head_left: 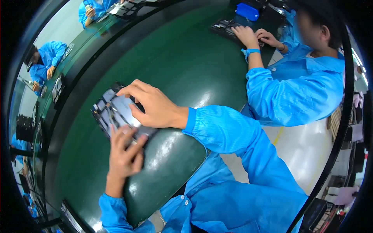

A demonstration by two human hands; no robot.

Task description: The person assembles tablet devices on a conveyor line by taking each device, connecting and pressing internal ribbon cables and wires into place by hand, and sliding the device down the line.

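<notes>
An opened flat electronic device (pixel 123 109) lies on the green tabletop, showing a silver panel, a dark frame and thin black cables inside. My right hand (pixel 157 106) reaches over it from the right. Its index finger bends down at the far edge, while the thumb stands apart over the silver panel. At the near edge is my left hand (pixel 126 153), slightly blurred, fingers spread and tips at the device's lower side. Whether those tips press on it or hover, I cannot tell. Nothing shows gripped in either hand.
A co-worker in a blue smock (pixel 295 85) sits at the right, hands on another dark device (pixel 227 28). Behind that is a blue box (pixel 247 12). The curved green table (pixel 171 73) has a dark raised rim (pixel 83 70); more people work beyond it.
</notes>
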